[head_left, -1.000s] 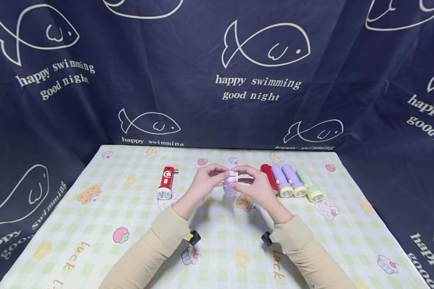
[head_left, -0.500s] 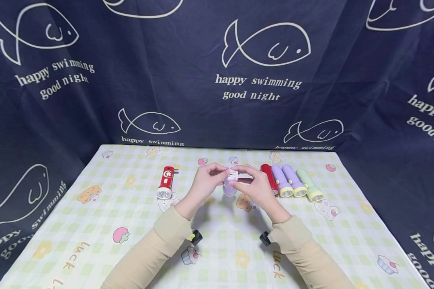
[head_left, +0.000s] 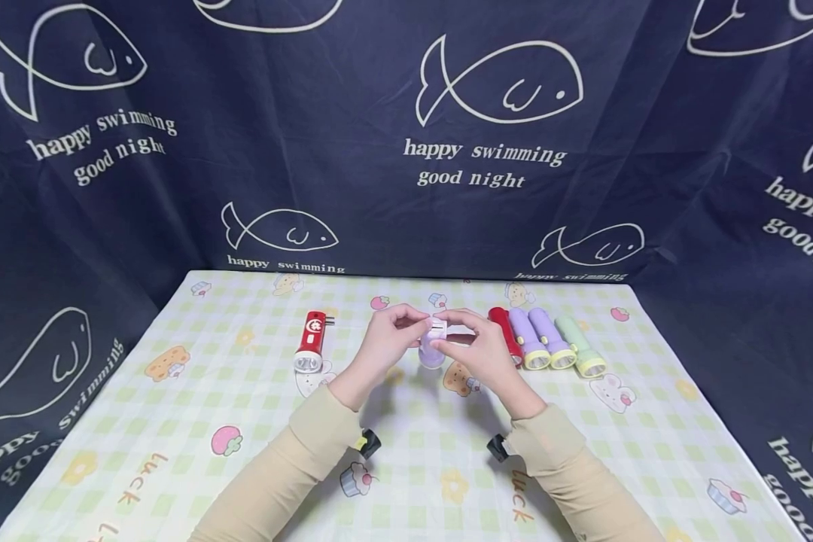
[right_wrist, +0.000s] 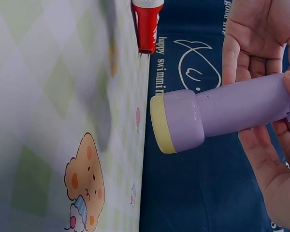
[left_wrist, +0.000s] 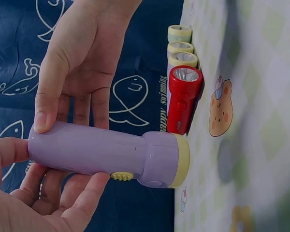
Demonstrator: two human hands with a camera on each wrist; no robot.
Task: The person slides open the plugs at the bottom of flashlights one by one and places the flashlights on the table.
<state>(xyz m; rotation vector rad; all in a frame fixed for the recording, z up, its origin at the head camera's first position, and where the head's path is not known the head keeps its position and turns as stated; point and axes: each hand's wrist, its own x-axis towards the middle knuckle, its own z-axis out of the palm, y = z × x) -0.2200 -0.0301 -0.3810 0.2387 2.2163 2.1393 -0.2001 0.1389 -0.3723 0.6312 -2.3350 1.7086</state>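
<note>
A purple flashlight (head_left: 431, 356) with a yellow head rim is held up over the middle of the table, its lens end pointing down. My left hand (head_left: 385, 339) grips it near the tail from the left, while my right hand (head_left: 477, 348) pinches the same end from the other side. In the left wrist view the flashlight (left_wrist: 101, 150) shows a ribbed yellow switch, with left fingertips beside it. In the right wrist view a small dark slot is visible at the tail of the flashlight (right_wrist: 241, 106). The lens faces away and is hidden.
To the left lies a red flashlight (head_left: 310, 342) with plug prongs sticking out. On the right, another red flashlight (head_left: 505, 335), two purple flashlights (head_left: 528, 339) and a pale green flashlight (head_left: 579, 346) lie in a row. A checked cloth (head_left: 413, 467) covers the table; dark blue curtains (head_left: 379, 150) stand behind.
Both hands stay almost still around the purple flashlight, with only a slight shift of the left forearm to the right. The other flashlights have not moved.
</note>
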